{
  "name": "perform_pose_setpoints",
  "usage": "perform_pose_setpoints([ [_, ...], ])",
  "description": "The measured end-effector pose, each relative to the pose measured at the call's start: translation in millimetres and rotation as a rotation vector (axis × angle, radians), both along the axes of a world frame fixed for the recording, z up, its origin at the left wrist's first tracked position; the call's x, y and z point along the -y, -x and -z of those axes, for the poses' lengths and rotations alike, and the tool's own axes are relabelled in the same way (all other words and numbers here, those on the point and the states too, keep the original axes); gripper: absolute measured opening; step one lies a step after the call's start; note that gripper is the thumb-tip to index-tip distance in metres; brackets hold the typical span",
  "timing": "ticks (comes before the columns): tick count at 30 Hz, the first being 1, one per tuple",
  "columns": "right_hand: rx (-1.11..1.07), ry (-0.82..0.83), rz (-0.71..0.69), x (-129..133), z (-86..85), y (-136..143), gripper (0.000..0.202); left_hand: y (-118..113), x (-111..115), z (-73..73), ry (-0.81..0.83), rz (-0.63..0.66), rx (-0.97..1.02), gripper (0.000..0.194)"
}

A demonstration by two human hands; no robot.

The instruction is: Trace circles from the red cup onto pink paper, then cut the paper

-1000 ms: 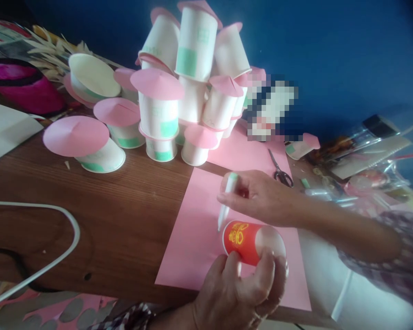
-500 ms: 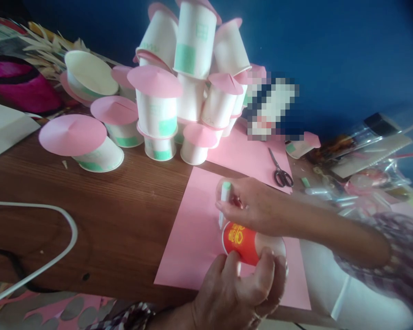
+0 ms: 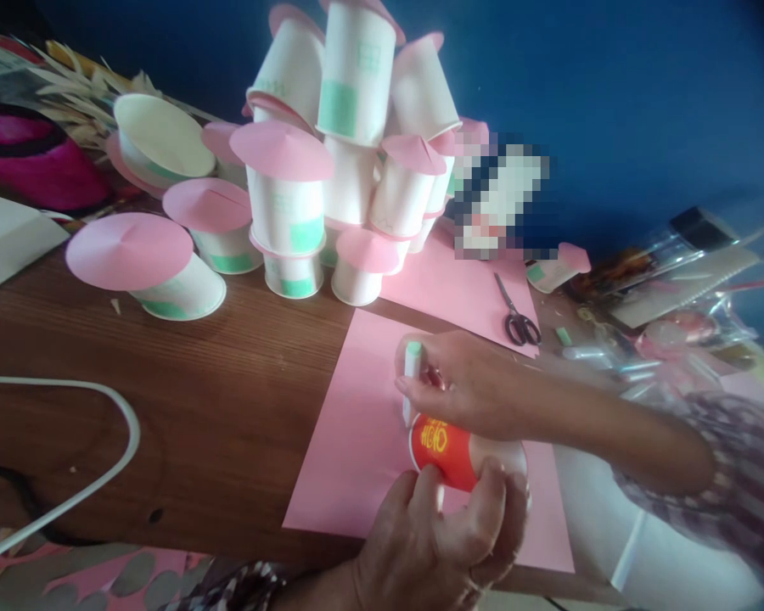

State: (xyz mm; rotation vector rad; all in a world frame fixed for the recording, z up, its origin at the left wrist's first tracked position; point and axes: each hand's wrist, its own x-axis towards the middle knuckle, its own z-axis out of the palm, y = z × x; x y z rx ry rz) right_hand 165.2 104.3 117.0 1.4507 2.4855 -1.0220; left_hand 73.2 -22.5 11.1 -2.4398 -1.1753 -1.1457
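A red paper cup (image 3: pixel 446 452) with yellow characters lies on its side on a pink paper sheet (image 3: pixel 344 441). From below, my left hand (image 3: pixel 449 530) has its fingers wrapped round the cup's near side. My right hand (image 3: pixel 449 378) pinches a white marker (image 3: pixel 411 373) with a green end, held nearly upright beside the cup's left rim. The marker's lower tip is close to the rim; whether it touches the paper cannot be made out.
White and green paper cups with pink cone tops (image 3: pixel 283 153) are stacked at the back. Black scissors (image 3: pixel 519 322) lie on another pink sheet (image 3: pixel 446 288). A white cable (image 3: pixel 124 416) curves at the left. Plastic-wrapped items clutter the right, near a small capped cup (image 3: pixel 555 270).
My right hand and the marker have shifted very slightly left. The whole view has also moved a little. Both hands keep their holds.
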Motion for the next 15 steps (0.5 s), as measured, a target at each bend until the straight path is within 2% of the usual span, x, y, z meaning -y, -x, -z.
perform_pose_setpoints([
  [7, -0.008, 0.016, -0.024, -0.7, -0.9, -0.2, 0.012, 0.3, 2.6, 4.9, 0.009, 0.004, -0.028, 0.053],
  [15, -0.034, 0.071, -0.015, -2.2, -1.7, -5.0, 0.008, -1.5, 0.7, 1.2, 0.003, -0.003, 0.003, 0.051],
])
